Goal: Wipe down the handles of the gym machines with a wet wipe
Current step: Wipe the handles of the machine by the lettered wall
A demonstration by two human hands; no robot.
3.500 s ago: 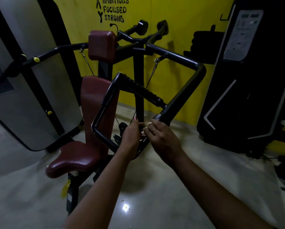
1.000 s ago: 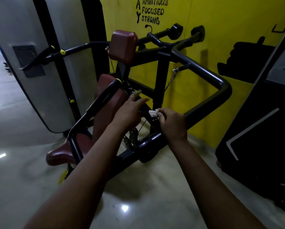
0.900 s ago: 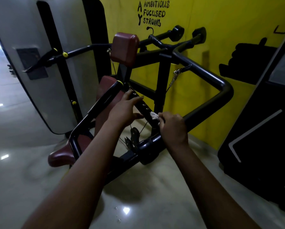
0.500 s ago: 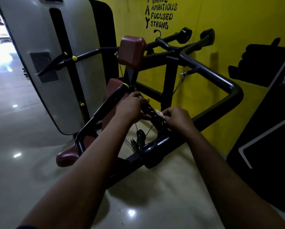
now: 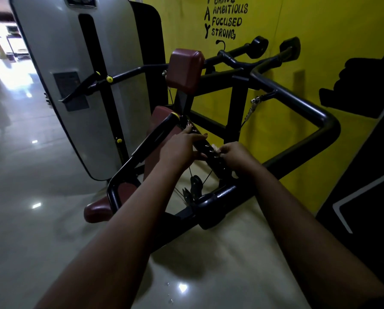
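Your left hand (image 5: 182,148) grips the stiff ribbed handle (image 5: 209,153); your right hand (image 5: 236,155) pinches the wet wipe (image 5: 215,148), likely limp; wrap it round, pressing into the grooves.

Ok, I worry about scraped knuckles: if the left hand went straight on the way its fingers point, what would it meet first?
The left hand holds the ribbed grip, fingers pointing up-right. Past it, probably the black upright post; depth is unclear.
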